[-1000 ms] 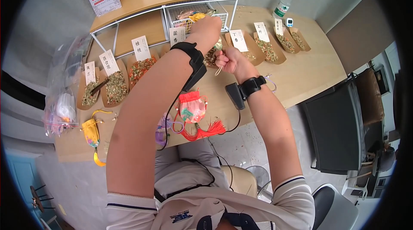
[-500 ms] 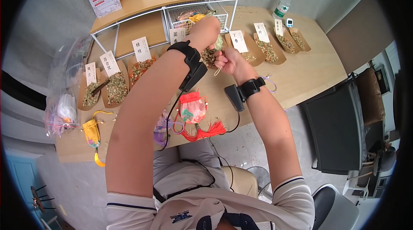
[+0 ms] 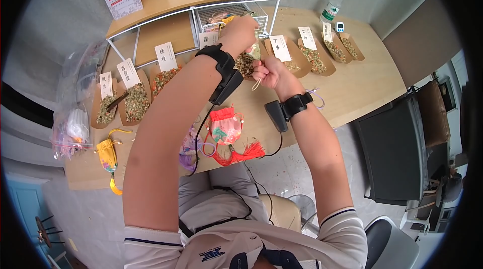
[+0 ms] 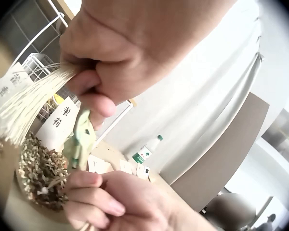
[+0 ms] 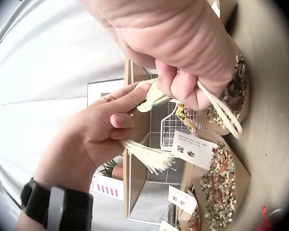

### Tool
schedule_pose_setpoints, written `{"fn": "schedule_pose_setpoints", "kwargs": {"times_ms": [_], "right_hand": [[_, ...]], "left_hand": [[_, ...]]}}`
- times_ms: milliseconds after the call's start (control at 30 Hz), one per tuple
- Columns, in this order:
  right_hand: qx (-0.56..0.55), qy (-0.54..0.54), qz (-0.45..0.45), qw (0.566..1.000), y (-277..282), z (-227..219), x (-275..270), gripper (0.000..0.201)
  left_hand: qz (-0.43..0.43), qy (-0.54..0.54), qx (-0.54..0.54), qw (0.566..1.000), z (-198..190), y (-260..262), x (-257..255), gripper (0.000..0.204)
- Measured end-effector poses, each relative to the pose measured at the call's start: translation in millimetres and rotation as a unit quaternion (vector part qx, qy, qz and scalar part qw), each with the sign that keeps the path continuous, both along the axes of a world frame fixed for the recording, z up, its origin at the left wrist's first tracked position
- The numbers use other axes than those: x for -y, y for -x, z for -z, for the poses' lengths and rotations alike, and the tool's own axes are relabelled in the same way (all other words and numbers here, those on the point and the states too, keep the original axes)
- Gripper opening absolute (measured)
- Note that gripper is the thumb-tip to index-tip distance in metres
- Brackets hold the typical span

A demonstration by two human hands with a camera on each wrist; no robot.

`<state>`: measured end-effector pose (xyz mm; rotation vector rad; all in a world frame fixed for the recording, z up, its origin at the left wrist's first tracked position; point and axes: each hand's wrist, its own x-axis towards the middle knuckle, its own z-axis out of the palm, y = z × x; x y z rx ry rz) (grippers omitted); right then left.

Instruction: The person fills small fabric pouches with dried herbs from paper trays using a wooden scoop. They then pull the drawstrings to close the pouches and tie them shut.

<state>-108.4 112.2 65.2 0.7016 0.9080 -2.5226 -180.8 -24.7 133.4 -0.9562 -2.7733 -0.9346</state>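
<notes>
Above a tray of dried herbs (image 4: 42, 175), the two hands hold a pale green pouch (image 4: 82, 139) between them. The left hand (image 3: 238, 35) grips the pouch's tassel end; cream tassel strands (image 5: 151, 155) hang out of its curled fingers. Lower down, the right hand (image 3: 270, 72) pinches the pouch's other end with curled fingers, and a cream cord loop (image 5: 221, 111) sticks out of that fist. The fingers and palm hide part of the pouch in both wrist views.
Labelled herb trays (image 3: 136, 103) stand in a row on the table (image 3: 347, 88). Behind are a wire basket (image 3: 259, 17) and a bottle (image 3: 332, 6). A red pouch (image 3: 225, 127), a purple pouch (image 3: 189, 148) and a yellow pouch (image 3: 106, 156) lie near the front edge.
The left hand and wrist have shifted and turned slightly over the pouch. The right hand stays nearly in place, its grip unchanged.
</notes>
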Motion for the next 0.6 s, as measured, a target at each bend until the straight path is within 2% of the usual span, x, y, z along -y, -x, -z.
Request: {"fn": "schedule_pose_setpoints", "kwargs": {"times_ms": [100, 200, 300, 400, 500, 600], "right_hand": [[-0.007, -0.028, 0.007, 1.0, -1, 0, 3, 0.016], [-0.019, -0.04, 0.005, 0.999, -3, -5, 9, 0.018], [-0.017, -0.035, 0.009, 0.999, -1, -5, 9, 0.018], [-0.014, -0.043, 0.013, 0.999, 0, -2, 9, 0.019], [-0.016, -0.034, 0.007, 0.999, 1, 2, 7, 0.019], [-0.013, -0.025, 0.002, 1.0, 2, 3, 5, 0.018]], "left_hand": [[-0.073, 0.065, -0.134, 0.986, -9, -18, 2, 0.028], [-0.102, 0.059, -0.127, 0.985, -10, -20, -1, 0.031], [-0.102, 0.03, 0.023, 0.994, -14, -21, -2, 0.029], [-0.039, 0.024, 0.101, 0.994, 2, 8, -2, 0.025], [-0.043, 0.047, 0.072, 0.995, 0, 11, 2, 0.026], [-0.059, 0.057, -0.04, 0.996, -5, -11, 7, 0.024]]}}
